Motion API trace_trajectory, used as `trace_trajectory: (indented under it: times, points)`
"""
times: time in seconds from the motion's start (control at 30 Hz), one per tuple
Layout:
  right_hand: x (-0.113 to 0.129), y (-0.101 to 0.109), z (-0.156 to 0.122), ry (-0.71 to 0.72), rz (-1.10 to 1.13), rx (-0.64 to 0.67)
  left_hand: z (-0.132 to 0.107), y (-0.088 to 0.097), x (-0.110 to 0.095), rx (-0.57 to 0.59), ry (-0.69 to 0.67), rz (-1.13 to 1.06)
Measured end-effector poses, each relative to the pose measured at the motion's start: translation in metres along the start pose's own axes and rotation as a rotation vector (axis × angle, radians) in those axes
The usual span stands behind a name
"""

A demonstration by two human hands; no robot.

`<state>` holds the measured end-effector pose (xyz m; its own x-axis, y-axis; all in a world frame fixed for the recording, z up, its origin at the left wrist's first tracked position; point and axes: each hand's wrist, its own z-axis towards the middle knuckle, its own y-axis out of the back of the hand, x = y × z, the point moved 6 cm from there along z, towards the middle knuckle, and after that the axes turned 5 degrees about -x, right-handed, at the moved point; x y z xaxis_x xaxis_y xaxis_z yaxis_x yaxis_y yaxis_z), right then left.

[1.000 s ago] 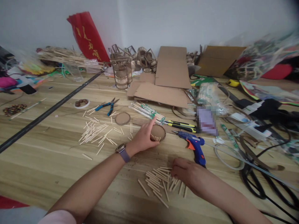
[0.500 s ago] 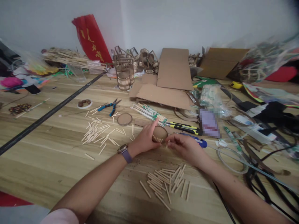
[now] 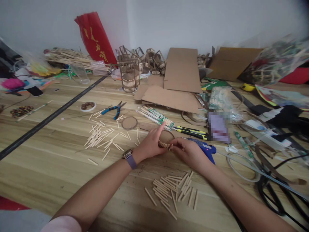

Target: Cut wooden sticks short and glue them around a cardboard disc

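My left hand [image 3: 151,141] is closed around the edge of a small round cardboard piece [image 3: 168,136], which has a dark rim. A row of short wooden sticks [image 3: 163,144] stands along its near edge, beside my left thumb. My right hand [image 3: 188,152] pinches one short stick [image 3: 170,147] at the right end of that row; the fingers partly cover it. Below my hands lies a pile of cut wooden sticks [image 3: 166,187]. A blue glue gun [image 3: 209,149] with a small red light rests behind my right hand, partly hidden by it.
Thinner sticks [image 3: 98,137] are scattered to the left, near blue-handled pliers [image 3: 117,110] and another cardboard disc [image 3: 129,123]. Yellow-and-black cutters [image 3: 191,130] lie beyond my hands. Cardboard sheets [image 3: 182,71] and small woven baskets [image 3: 128,82] stand at the back. Cables [image 3: 267,193] clutter the right.
My right hand has moved slightly left, bringing the pinched stick to the row on the round piece. More of the glue gun shows. My left hand has kept its hold.
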<state>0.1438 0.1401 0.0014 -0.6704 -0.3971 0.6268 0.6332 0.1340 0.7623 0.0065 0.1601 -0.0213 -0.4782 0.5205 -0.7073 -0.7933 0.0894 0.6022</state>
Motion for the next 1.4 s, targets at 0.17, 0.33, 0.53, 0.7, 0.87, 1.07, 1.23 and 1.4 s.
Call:
trace_trajectory:
  times: [0.17,0.33,0.53,0.7,0.87,1.07,1.23,1.4]
  points:
    - [0.001,-0.002,-0.001,0.032,-0.058,-0.001,0.0,0.0,-0.001,-0.007,-0.01,0.011]
    - [0.004,-0.004,-0.003,0.106,-0.178,-0.013,0.0,0.0,-0.002,-0.009,-0.008,0.001]
    - [0.002,-0.007,-0.004,0.151,-0.269,-0.015,0.001,0.001,-0.001,-0.012,-0.001,-0.006]
    - [0.0,-0.011,-0.004,0.194,-0.38,-0.016,0.001,0.0,0.0,-0.008,0.003,-0.003]
    - [-0.003,-0.014,-0.004,0.206,-0.444,-0.041,0.001,0.0,-0.001,-0.002,0.008,0.009]
    - [-0.007,-0.018,-0.004,0.196,-0.467,-0.043,0.001,0.0,-0.003,-0.001,0.007,0.014]
    - [-0.008,-0.018,-0.004,0.189,-0.483,-0.041,0.001,0.0,-0.003,0.0,0.005,0.028]
    - [-0.008,-0.018,-0.003,0.182,-0.497,-0.041,0.001,0.0,-0.003,0.0,0.007,0.035]
